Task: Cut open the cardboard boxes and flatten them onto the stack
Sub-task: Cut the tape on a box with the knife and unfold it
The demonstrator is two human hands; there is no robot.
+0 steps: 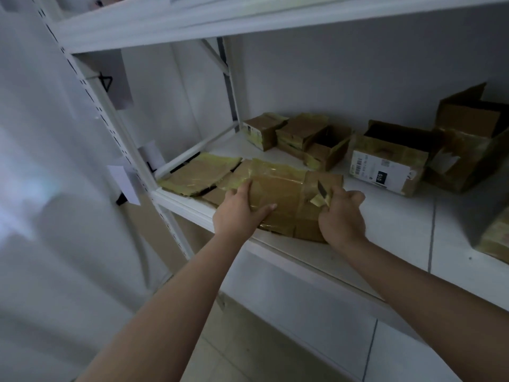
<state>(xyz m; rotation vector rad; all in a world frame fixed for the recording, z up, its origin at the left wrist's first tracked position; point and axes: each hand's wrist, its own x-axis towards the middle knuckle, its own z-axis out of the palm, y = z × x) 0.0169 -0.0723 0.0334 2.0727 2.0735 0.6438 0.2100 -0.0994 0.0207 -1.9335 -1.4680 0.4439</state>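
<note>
Left hand (241, 209): fingers spread, pressing the flattened box (286, 199) on the shelf (385, 216).
Right hand (341, 213): fingers curled round a knife (322, 189) at the box's right edge.

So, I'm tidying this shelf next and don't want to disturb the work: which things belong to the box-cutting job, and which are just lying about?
Part of the job:
- flattened brown taped cardboard, pressed by left hand
- small dark-bladed knife in right hand grip
- stack of flattened cardboard
- uncut brown boxes: small ones, labelled one

Just lying about:
- white paper tags on the rack post
- white metal shelf
</note>
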